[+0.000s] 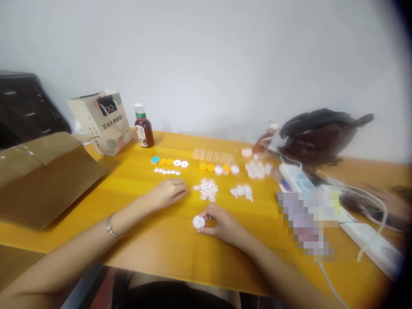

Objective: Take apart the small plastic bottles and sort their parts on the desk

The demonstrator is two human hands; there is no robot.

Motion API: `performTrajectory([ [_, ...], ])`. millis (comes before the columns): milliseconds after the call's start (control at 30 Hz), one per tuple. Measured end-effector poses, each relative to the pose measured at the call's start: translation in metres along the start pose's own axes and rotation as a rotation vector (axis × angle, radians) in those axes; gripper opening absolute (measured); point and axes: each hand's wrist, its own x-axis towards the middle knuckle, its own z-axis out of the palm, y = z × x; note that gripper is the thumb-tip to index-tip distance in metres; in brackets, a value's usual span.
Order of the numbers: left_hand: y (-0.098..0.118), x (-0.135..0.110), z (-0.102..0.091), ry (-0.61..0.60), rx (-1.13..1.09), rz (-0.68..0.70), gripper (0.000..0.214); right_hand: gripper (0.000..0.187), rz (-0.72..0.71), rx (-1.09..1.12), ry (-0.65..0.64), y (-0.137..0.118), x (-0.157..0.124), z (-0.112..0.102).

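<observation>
R. hand [217, 223] pinches one white round pc. [198, 222] w/ fingertips; L. hand [169, 192] is half-curled over table [154, 242], hold unclear.

White disc [198, 222], dark bag [317, 139] — maroon, perhaps

A brown cardboard box [54, 184] stood on the left of the yellow-brown wooden counter [154, 244]; beyond it I made out a black unit with pale handles [25, 109]. Near the box, a beige printed paper bag [111, 126] stood upright beside a dark-red bottle with a white cap [144, 133]. Behind ran a plain pale wall [206, 77]. On the right, my feed showed a slumped black-and-maroon bag [322, 135], a long white power strip [370, 242] and a looping white cable [380, 199]; pixelation hid whatever lay beside them.
</observation>
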Motion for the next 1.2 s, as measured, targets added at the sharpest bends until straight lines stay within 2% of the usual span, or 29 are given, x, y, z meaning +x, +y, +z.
performTrajectory([
  [167,0.039,0.000,0.005,-0.070,-0.141,0.279,0.019,0.021,-0.021,0.007,0.001,0.003,0.000,0.001],
  [267,0.049,0.001,0.008,-0.105,-0.167,0.337,0.018,0.021,-0.046,0.013,0.004,0.006,0.000,0.002],
  [400,0.050,-0.001,0.012,-0.130,-0.182,0.316,0.018,0.014,-0.065,0.000,-0.003,0.006,0.000,0.002],
  [533,0.049,0.000,0.015,-0.130,-0.097,0.331,0.017,0.014,-0.049,-0.007,-0.002,0.004,0.001,0.003],
  [933,0.046,-0.001,0.022,0.007,0.274,0.596,0.015,0.016,-0.069,0.009,-0.031,0.003,0.002,-0.001],
  [1200,0.048,0.000,0.019,0.058,0.294,0.642,0.011,0.016,-0.073,0.016,-0.047,0.002,0.001,-0.002],
])
